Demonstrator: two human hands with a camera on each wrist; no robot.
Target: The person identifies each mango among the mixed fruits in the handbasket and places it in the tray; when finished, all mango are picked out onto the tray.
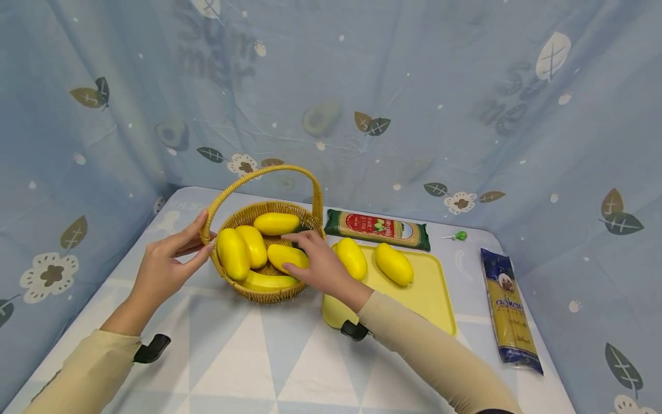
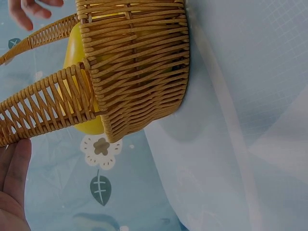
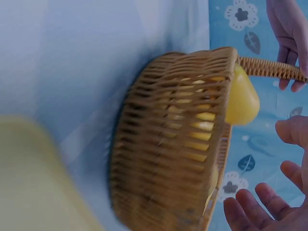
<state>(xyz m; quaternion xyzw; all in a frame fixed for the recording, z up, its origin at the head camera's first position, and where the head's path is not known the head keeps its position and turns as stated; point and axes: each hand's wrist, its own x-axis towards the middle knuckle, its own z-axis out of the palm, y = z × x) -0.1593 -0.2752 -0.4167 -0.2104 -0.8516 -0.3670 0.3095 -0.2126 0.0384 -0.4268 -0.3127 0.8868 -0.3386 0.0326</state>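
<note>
A woven wicker basket [image 1: 274, 294] stands on the table with several yellow mangoes [image 1: 233, 255] inside. My left hand [image 1: 168, 256] pinches the left foot of its arched handle [image 1: 316, 198] between thumb and fingers. Over the right part of the basket reaches my right hand [image 1: 326, 261], thumb and fingers spread around a mango lying inside. The right wrist view shows that hand [image 3: 274, 207] with parted fingers just beyond the basket rim, holding nothing. Two more mangoes, one of them a whole mango [image 1: 394, 264], lie on the yellow tray [image 1: 434, 299]; my right forearm covers part of the tray.
Behind the tray lies a green and red pasta packet [image 1: 377, 229]. A green lollipop [image 1: 459, 236] is at the back right, and a blue and yellow pasta packet [image 1: 509, 313] lies along the right edge. Patterned curtains [image 1: 383, 86] enclose the table.
</note>
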